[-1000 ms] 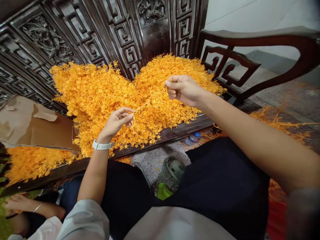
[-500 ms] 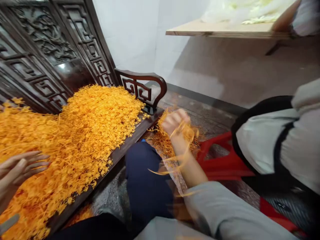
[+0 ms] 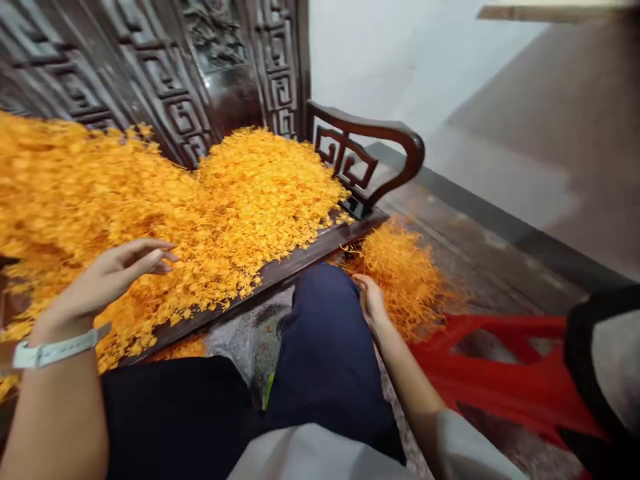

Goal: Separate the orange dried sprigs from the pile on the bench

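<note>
My left hand (image 3: 125, 273), with a pale watch band (image 3: 57, 349) at the wrist, reaches over a large heap of orange flower-like sprigs (image 3: 270, 193) on a dark wooden bench (image 3: 300, 257). Its fingers are stretched out and hold nothing that I can see. Beside my right knee hangs my right hand (image 3: 371, 298), fingers loosely bent and partly hidden by the leg; nothing shows in it. It is close to a pile of thin orange strands (image 3: 405, 280) on the floor, at the bench's end.
The bench has a carved back (image 3: 220, 40) and a curved armrest (image 3: 380, 127). A red plastic stool (image 3: 495, 380) stands at the right, with part of another person's clothing (image 3: 617, 360) beside it. A wooden board (image 3: 550, 13) juts out at the upper right. More orange pieces lie under the bench.
My view has turned left. My right hand has let go of the orange strands over the floor pile and come back beside my knee. My left hand stays over the heap, its fingers still outstretched.
</note>
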Available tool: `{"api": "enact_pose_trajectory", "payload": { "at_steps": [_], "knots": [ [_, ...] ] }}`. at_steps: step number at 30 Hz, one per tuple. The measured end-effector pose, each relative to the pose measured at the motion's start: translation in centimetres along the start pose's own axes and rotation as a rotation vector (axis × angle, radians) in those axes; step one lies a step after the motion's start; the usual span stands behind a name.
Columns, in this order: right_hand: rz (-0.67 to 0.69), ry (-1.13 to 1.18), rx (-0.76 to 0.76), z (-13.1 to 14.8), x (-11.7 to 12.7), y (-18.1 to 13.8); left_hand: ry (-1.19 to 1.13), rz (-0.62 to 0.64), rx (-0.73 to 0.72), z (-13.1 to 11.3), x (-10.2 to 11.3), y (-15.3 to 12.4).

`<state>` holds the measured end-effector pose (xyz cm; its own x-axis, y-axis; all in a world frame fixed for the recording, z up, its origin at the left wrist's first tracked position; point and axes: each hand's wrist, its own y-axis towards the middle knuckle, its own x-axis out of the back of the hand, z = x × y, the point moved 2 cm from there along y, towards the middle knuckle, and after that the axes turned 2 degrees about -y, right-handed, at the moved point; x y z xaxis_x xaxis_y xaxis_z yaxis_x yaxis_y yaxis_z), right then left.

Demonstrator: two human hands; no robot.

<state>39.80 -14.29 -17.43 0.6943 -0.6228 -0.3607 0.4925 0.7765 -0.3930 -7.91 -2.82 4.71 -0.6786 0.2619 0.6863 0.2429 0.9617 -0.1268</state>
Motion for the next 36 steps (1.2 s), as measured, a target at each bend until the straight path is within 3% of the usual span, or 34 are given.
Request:
{"api": "enact_pose_trajectory", "payload": {
  "at_steps": [3, 7, 9, 12, 14, 18, 21, 26, 31, 36],
  "knots": [
    [0.181, -0.137, 0.140, 4.7, -4.8, 1.8, 0.061, 0.022, -0.033, 0.3, -0.2, 0.1],
    [0.532, -0.413, 0.263, 9.4, -12.7, -0.3, 0.265, -0.084, -0.128, 1.8, -1.2, 1.3],
    [0.784, -0.583, 0.323, 10.5, -17.3, -1.6, 0.391, -0.207, -0.215, 2.2, -1.8, 2.0],
    [1.196, -0.909, 0.557, 11.3, -24.6, -2.6, 0.518, -0.358, -0.373, 2.0, -2.3, 2.6],
    [1.227, -1.062, 0.738, 11.3, -29.4, -2.2, 0.554, -0.406, -0.398, 1.7, -2.5, 2.6],
    [1.049, -1.206, 0.947, 8.8, -37.0, -0.4, 0.631, -0.423, -0.272, 1.5, -2.9, 2.9],
    [0.994, -1.162, 0.966, 5.2, -39.0, 0.5, 0.692, -0.370, -0.214, 1.5, -3.5, 3.4],
    [0.870, -1.030, 1.101, 1.1, -38.6, 2.0, 0.674, -0.290, -0.174, 1.8, -4.0, 4.9],
    [0.870, -1.027, 1.231, 0.3, -39.5, 3.7, 0.613, -0.241, -0.163, 1.9, -4.0, 6.0],
    [0.849, -0.961, 1.257, 0.5, -39.5, 3.4, 0.634, -0.390, -0.160, 1.6, -4.1, 5.8]
  ]
}}
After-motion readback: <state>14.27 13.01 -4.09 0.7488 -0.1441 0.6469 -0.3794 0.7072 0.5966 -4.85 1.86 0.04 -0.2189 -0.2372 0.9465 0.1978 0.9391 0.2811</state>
